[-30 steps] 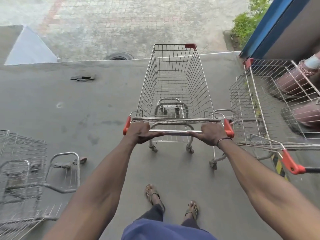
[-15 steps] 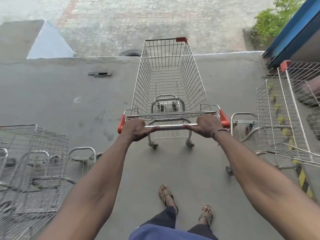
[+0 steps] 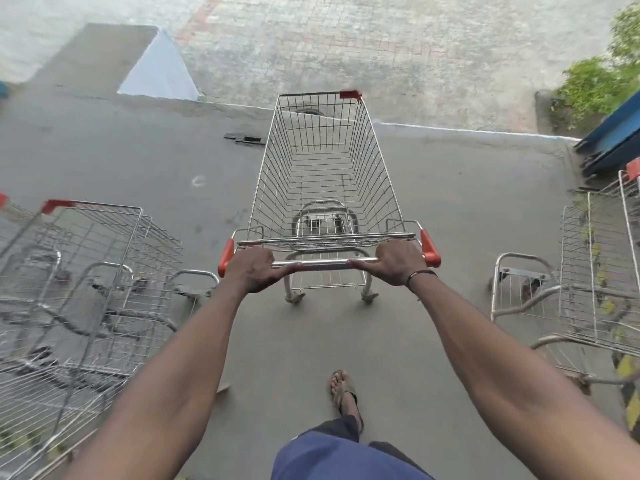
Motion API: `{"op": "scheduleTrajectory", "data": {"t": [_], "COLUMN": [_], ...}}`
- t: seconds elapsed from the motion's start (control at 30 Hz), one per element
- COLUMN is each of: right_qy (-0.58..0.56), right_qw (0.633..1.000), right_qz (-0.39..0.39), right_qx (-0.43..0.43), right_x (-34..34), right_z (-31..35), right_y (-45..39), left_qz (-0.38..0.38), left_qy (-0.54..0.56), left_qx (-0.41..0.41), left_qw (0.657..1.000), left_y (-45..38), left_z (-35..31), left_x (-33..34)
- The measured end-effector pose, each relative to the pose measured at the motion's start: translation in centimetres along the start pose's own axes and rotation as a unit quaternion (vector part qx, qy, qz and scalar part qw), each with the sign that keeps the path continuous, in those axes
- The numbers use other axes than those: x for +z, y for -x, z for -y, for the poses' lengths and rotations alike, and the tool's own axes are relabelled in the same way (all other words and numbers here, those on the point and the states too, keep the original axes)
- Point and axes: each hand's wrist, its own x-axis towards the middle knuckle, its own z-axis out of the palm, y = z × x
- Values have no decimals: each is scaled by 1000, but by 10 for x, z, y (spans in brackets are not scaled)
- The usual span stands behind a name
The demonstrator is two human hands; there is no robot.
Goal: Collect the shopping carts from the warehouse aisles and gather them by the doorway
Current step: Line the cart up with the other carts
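**Steering an empty cart between parked ones**

Gripping the handlebar (image 3: pixel 325 263) at both ends, the left hand (image 3: pixel 254 271) and right hand (image 3: pixel 398 263) wrap their fingers round it, probably for even steering. The shopping cart (image 3: pixel 327 174) sits at twelve o'clock on the concrete floor (image 3: pixel 138 161). Parked carts (image 3: pixel 83 271) at nine o'clock and another cart (image 3: pixel 588 271) at three o'clock leave a lane, so the held one likely needs slotting beside either group.

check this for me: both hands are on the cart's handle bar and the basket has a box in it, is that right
Not quite. The head view shows the left hand and the right hand both gripping the handle bar of the cart, but the basket holds no box; it is empty.
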Motion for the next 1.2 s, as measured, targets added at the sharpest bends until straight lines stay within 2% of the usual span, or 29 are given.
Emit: {"op": "scheduleTrajectory", "data": {"t": [0.37, 0.7, 0.9, 1.2], "right_qy": [-17, -4, 1, -11], "right_qw": [999, 999, 1000, 999], "right_qz": [-7, 2, -1, -10], "right_qx": [-38, -39, -21, 42], "right_x": [29, 57, 70, 107], "right_z": [125, 220, 263, 315], "right_y": [58, 135, 170, 218], "left_qz": [13, 19, 21, 4], "left_qy": [-16, -2, 0, 0], "left_qx": [-29, -3, 3, 61], "left_qw": [999, 1000, 1000, 998], "left_y": [134, 232, 277, 322], "left_z": [81, 148, 172, 214], "left_x": [16, 54, 60, 73]}}
